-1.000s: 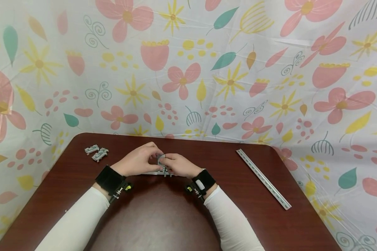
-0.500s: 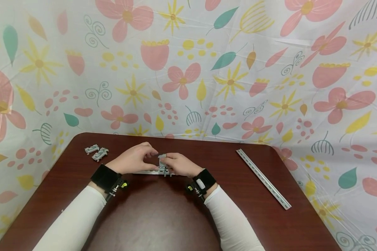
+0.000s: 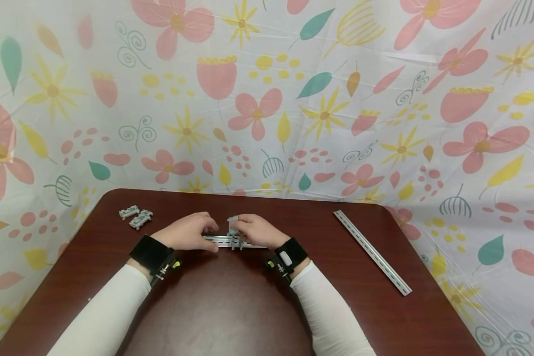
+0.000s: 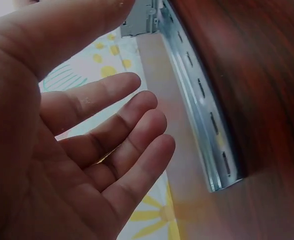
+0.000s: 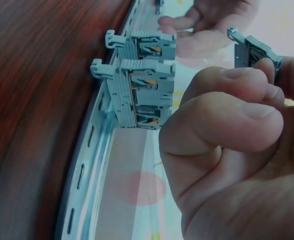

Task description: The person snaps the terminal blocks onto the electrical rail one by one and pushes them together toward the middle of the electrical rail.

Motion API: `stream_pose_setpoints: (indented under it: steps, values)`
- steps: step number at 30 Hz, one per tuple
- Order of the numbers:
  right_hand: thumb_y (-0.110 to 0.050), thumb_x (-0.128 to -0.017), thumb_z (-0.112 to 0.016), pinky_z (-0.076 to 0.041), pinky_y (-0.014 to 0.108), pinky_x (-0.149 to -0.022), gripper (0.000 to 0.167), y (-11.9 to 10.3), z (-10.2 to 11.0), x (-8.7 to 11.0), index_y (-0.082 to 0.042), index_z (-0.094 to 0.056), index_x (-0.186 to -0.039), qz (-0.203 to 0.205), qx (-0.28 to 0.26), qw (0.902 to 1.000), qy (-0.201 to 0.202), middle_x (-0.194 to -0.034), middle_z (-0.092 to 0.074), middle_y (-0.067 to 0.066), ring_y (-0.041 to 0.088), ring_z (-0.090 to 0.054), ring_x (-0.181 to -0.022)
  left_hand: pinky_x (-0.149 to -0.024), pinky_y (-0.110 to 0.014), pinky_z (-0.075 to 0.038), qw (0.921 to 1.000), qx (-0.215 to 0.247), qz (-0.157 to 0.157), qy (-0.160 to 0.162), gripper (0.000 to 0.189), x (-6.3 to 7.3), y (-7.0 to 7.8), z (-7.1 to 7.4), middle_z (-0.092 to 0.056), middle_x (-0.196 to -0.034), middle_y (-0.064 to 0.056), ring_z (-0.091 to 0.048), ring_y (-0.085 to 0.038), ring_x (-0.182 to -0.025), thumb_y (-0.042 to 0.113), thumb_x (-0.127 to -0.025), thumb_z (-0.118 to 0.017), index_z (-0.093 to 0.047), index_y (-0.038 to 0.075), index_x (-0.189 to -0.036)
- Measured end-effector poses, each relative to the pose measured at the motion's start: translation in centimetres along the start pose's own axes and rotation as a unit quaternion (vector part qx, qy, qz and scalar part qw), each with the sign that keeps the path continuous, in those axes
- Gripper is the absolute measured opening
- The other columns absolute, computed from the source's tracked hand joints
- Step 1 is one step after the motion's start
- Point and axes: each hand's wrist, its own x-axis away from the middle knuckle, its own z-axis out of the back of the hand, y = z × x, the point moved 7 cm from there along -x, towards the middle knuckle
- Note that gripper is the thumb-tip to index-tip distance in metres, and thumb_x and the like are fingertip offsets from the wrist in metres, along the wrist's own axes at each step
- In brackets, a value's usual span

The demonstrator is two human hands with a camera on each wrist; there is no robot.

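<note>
My right hand (image 3: pixel 259 230) pinches a grey terminal block (image 5: pixel 252 50) between thumb and finger, above the slotted metal DIN rail (image 3: pixel 220 241). In the right wrist view this block is apart from the rail. Two more terminal blocks, a nearer one (image 5: pixel 144 92) and a farther one (image 5: pixel 149 45), sit side by side on the rail. My left hand (image 3: pixel 186 232) is to their left by the rail, thumb and fingers spread, holding nothing. Its bare palm and loosely bent fingers (image 4: pixel 137 155) show beside the rail (image 4: pixel 199 100) in the left wrist view.
Two loose terminal blocks (image 3: pixel 141 219) lie at the table's back left. A second DIN rail (image 3: pixel 373 253) lies slanted on the right of the brown table (image 3: pixel 222 306). A flower-patterned curtain (image 3: pixel 267 118) hangs behind the back edge.
My left hand has let go of the terminal block, moved left and come down by the rail. The right hand keeps its pinch on the block, shifted slightly right and up.
</note>
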Motion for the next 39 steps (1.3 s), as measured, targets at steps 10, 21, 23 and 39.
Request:
stream_pose_setpoints:
  steps: [10, 21, 23, 39]
  values:
    - [-0.036, -0.117, -0.052, -0.034, 0.033, -0.061, 0.044, 0.3, 1.0, 0.3, -0.015, -0.046, -0.079, -0.005, -0.011, 0.9997, 0.019, -0.065, -0.037, -0.003, 0.017, -0.033, -0.056, -0.095, -0.043, -0.057, 0.999, -0.042, 0.008, -0.017, 0.052, -0.1, -0.3, -1.1, -0.069, -0.115, -0.002, -0.063, -0.021, -0.108, 0.037, -0.086, -0.098, -0.081, 0.006, -0.124]
    - [-0.036, -0.117, -0.053, -0.034, 0.034, -0.063, 0.045, 0.8, 2.0, 0.6, -0.016, -0.045, -0.077, -0.01, 0.013, 0.9996, 0.025, -0.066, -0.038, -0.003, 0.017, -0.033, -0.057, -0.095, -0.044, -0.057, 0.9967, -0.079, 0.018, -0.006, 0.038, -0.1, 0.0, -1.3, -0.071, -0.114, 0.0, -0.064, -0.022, -0.108, 0.028, -0.089, -0.095, -0.083, 0.01, -0.119]
    - [-0.037, -0.117, -0.053, -0.034, 0.034, -0.063, 0.046, 0.9, 2.2, 0.7, -0.017, -0.046, -0.077, -0.012, 0.019, 0.9994, 0.027, -0.066, -0.039, -0.003, 0.017, -0.033, -0.057, -0.094, -0.044, -0.058, 0.9965, -0.082, 0.016, -0.003, 0.037, -0.1, 0.1, -1.3, -0.071, -0.114, 0.0, -0.065, -0.022, -0.107, 0.027, -0.089, -0.095, -0.083, 0.01, -0.119]
    - [-0.035, -0.117, -0.053, -0.033, 0.032, -0.061, 0.044, 2.1, 3.5, 0.9, -0.017, -0.045, -0.077, -0.034, 0.018, 0.9983, 0.044, -0.064, -0.036, -0.004, 0.016, -0.032, -0.055, -0.091, -0.042, -0.057, 0.9952, -0.098, 0.004, 0.005, 0.025, -0.1, 0.1, -1.6, -0.068, -0.11, -0.001, -0.063, -0.019, -0.102, 0.019, -0.094, -0.091, -0.084, 0.011, -0.116]
